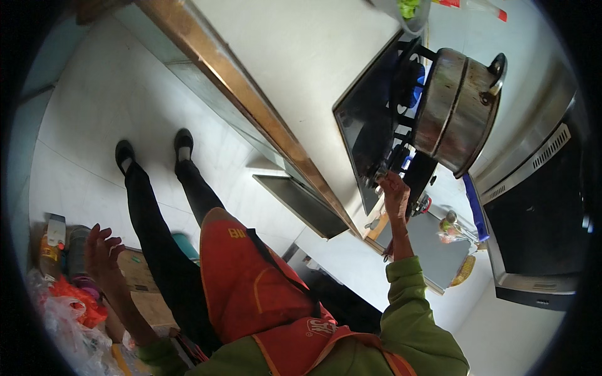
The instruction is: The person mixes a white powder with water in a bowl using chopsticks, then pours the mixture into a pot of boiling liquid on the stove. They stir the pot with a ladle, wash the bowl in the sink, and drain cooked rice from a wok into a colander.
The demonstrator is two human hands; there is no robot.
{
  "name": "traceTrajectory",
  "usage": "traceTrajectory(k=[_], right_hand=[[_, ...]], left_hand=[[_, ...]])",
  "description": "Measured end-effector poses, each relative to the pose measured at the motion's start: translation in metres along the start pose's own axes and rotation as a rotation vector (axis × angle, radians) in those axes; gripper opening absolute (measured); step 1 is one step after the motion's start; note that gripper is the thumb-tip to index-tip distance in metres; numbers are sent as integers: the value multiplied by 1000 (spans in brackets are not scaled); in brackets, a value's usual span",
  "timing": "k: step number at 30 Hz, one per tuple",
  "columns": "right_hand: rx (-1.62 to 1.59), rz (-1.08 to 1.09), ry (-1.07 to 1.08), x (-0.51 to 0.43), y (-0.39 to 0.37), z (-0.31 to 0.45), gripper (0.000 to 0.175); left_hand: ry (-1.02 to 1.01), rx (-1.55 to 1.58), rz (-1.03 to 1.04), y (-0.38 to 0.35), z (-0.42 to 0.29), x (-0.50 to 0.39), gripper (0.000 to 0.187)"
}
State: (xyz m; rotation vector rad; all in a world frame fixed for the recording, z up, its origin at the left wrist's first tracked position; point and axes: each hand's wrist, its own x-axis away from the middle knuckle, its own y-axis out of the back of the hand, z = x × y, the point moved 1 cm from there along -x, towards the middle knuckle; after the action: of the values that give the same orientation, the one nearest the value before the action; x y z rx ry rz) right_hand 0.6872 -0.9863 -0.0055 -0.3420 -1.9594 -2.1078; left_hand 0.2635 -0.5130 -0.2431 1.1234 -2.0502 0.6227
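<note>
My right hand [395, 190] reaches over the black glass gas hob [360, 127], its fingers drawn together at a small shiny part near the burner; whether they grip it is unclear. A large, stained metal pot [454, 108] with a looped side handle stands on the other burner, where blue shows under it. My left hand [104, 254] is raised at the lower left, fingers apart and holding nothing, above plastic bags [77, 329] and bottles. I wear a red apron [249, 282] over green sleeves.
A clear bowl with green leaves [408, 10] sits beside the hob. Past my right hand are a grey board [439, 244], utensils [458, 225] and a yellow-brown brush-like item [463, 271]. A range hood [536, 216] overhangs at right. A dark panel [301, 204] juts from below the counter edge [263, 117].
</note>
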Motion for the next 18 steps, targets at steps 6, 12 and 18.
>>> traceTrajectory(k=[6, 12, 18], right_hand=[[-895, 73, -334, 21, 60, 45, 49], [-1931, 458, -319, 49, 129, 143, 67], [-1848, 655, -283, 33, 169, 94, 23]], left_hand=[[-13, 6, -13, -36, -46, 31, 35], [-165, 26, 109, -107, -136, 76, 31], [-382, -65, 263, -171, -218, 127, 27]])
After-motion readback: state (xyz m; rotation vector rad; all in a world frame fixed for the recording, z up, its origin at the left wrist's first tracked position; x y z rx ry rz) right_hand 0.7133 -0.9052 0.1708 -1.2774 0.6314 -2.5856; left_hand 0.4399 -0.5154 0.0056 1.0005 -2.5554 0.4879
